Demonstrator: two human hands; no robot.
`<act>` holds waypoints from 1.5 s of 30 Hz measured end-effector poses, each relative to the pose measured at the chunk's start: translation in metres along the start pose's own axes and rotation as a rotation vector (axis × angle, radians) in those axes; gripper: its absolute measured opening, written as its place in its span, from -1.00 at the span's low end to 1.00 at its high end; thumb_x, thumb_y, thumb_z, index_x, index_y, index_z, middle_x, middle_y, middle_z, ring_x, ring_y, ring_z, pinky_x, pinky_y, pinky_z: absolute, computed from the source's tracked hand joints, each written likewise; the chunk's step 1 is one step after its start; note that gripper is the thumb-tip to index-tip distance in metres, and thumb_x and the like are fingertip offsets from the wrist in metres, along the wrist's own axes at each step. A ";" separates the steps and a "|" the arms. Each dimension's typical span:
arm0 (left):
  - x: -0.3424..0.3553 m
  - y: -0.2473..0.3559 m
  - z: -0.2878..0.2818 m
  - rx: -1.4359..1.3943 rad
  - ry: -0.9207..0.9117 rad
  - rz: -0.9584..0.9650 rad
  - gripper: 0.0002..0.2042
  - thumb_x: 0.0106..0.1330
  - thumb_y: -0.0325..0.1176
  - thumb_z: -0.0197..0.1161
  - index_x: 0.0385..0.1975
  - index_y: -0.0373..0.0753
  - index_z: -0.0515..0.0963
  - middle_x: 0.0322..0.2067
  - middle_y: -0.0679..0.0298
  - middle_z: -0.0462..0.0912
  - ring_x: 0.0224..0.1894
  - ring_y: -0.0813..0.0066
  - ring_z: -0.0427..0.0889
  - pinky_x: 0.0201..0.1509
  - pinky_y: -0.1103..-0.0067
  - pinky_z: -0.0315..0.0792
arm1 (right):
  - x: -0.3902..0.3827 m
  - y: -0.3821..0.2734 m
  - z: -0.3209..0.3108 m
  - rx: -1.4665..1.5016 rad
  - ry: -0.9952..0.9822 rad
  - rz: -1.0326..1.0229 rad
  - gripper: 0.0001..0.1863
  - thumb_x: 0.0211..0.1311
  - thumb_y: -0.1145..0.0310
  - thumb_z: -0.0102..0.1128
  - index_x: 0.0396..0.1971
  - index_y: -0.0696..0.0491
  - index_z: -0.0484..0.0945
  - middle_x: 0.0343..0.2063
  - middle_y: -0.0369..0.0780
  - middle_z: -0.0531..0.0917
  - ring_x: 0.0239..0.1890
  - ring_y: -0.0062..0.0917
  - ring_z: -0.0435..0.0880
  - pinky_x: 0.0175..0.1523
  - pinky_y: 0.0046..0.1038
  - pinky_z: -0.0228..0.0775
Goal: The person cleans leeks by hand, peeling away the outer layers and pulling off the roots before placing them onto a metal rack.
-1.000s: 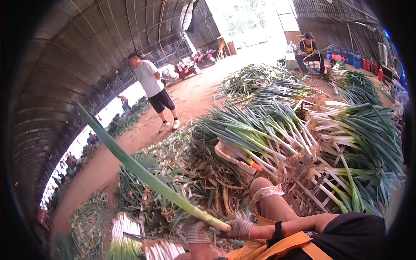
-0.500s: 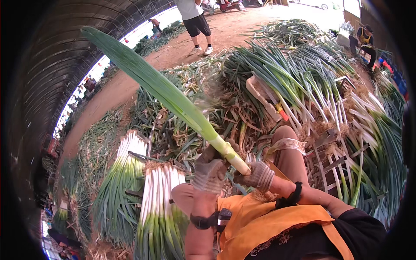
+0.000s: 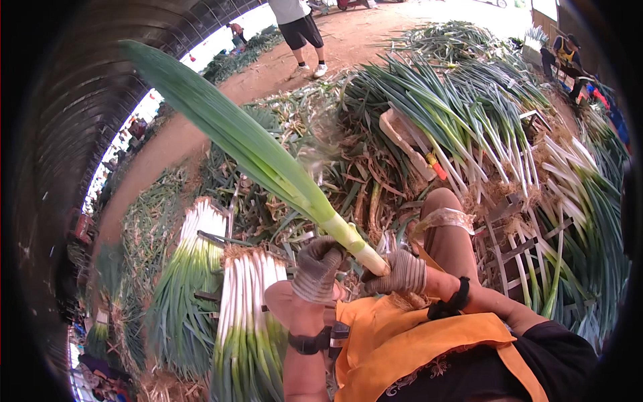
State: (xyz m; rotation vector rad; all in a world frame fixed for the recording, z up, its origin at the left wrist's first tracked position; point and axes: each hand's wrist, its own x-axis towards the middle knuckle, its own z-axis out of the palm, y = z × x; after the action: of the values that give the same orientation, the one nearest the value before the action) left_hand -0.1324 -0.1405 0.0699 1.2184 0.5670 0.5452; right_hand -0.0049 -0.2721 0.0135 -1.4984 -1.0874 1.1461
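My gloved right hand (image 3: 400, 273) is closed round the pale root end of a long green onion (image 3: 281, 177). The stalk slants up to the far left, its broad green leaves spread toward the tip. Just left of its lower stalk is my gloved left hand (image 3: 319, 270), fingers curled in. Its fingertips lie close against the stalk, and what they pinch, if anything, is hidden. Beside my left knee lie bundles of cleaned green onions (image 3: 251, 301), white ends pointing away from me and green leaves toward me.
Untrimmed green onions (image 3: 429, 114) are heaped at the far right, near a pale tray-like piece (image 3: 402, 137). More lie over a metal rack (image 3: 516, 248) on my right. Stripped leaves (image 3: 362, 167) cover the ground ahead. A person (image 3: 301, 33) stands beyond; another (image 3: 566, 60) sits far right.
My left hand has slipped off the stalk, moving slightly down and left, its fingers curling. The onion's leaves look more fanned out. My right hand keeps its grip.
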 end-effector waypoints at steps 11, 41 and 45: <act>0.017 -0.030 -0.022 0.278 0.013 -0.025 -0.64 0.09 -0.19 0.21 -0.17 -0.25 0.46 -0.38 0.03 0.55 -0.26 0.28 0.55 -0.24 0.51 0.43 | -0.008 -0.020 0.000 0.030 -0.097 -0.055 -0.72 -0.07 0.22 0.30 -0.37 0.04 0.55 -0.57 -0.36 0.58 -0.51 -0.73 0.49 -0.36 -0.61 0.37; 0.015 0.059 0.019 -0.597 -0.295 0.377 -0.40 0.14 -0.14 0.18 0.16 -0.11 0.13 -0.13 0.18 0.50 -0.14 0.33 0.52 -0.11 0.35 0.45 | 0.002 -0.019 0.012 0.030 -0.114 -0.346 -0.74 -0.04 0.34 0.27 -0.31 0.09 0.51 -0.52 -0.43 0.54 -0.47 -0.81 0.42 -0.39 -0.69 0.31; 0.035 0.066 -0.009 -0.552 -0.324 0.426 -0.49 0.15 -0.14 0.16 0.07 -0.15 0.22 -0.33 0.27 0.50 -0.38 0.48 0.48 -0.33 0.46 0.44 | 0.016 -0.047 0.016 0.259 0.005 -0.241 -0.69 0.01 0.29 0.20 -0.24 0.11 0.49 -0.57 -0.41 0.51 -0.51 -0.80 0.41 -0.42 -0.68 0.29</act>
State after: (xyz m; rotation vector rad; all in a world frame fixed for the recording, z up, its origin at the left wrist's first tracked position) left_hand -0.1178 -0.0945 0.1274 0.8651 -0.1287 0.7808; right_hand -0.0225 -0.2455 0.0548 -1.1359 -1.0406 1.0678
